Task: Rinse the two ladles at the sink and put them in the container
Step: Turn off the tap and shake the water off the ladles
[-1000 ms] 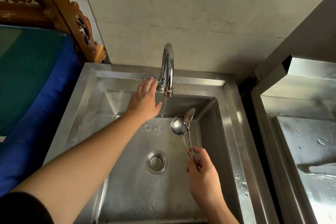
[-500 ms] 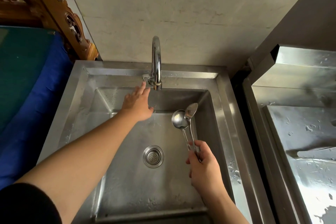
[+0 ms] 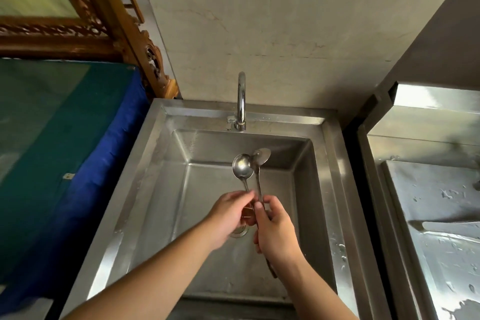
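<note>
Centrally, two ladles were held together above the sink [image 3: 161,153] basin, handles down and bowls up. The left ladle [image 3: 242,167] showed its round bowl toward the camera; the right ladle [image 3: 261,156] was turned partly edge-on, its bowl touching the first bowl's upper right rim. Both handles ran down side by side into the hands. The right hand [image 3: 275,231] was wrapped around the handles, thumb pressed along the front. The left hand [image 3: 228,215] was brought against them from the left, fingers curled and pinching the left ladle's handle just above the right thumb. The two hands were touching. The drain [image 3: 240,232] was mostly hidden beneath the hands. The faucet [image 3: 241,101] was mounted at the back rim, spout over the basin; no stream could be made out. A wet steel counter [image 3: 441,215] was seen to the right of the sink, and a blue cloth [image 3: 98,163] to the left.
</note>
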A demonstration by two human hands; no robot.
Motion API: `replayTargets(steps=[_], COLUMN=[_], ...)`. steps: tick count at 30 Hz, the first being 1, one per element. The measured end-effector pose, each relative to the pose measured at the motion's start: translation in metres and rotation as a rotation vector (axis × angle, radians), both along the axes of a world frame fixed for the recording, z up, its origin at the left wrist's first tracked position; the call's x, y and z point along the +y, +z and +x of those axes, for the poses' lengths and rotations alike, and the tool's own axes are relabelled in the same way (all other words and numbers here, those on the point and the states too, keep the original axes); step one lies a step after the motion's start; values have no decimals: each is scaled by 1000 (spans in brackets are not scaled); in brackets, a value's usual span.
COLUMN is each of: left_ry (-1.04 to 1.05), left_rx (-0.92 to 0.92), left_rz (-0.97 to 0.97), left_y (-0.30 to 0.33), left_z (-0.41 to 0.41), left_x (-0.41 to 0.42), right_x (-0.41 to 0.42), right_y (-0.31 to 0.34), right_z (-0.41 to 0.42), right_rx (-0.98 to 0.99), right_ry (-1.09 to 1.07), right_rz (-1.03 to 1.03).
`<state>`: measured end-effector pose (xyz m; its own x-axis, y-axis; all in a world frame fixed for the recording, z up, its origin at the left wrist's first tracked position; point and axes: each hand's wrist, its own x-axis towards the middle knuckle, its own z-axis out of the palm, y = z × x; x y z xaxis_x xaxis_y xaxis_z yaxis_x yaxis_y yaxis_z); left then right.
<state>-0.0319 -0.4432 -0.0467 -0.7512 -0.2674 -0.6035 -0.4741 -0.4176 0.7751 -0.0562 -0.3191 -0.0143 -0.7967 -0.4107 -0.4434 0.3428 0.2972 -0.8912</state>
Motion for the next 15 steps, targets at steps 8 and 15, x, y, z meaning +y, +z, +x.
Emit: replayTargets(steps=[8,15], left_ry=[183,-246], left_rx=[-120,-129], left_rz=[-232,-1360], left_y=[33,85], left_z=[13,30], left_x=[-36,-85], right_x=[3,9], right_y=[23,72], right_z=[-11,-21], right_rx=[-261,-246], right_ry=[-119,-178], right_rz=[-49,-5])
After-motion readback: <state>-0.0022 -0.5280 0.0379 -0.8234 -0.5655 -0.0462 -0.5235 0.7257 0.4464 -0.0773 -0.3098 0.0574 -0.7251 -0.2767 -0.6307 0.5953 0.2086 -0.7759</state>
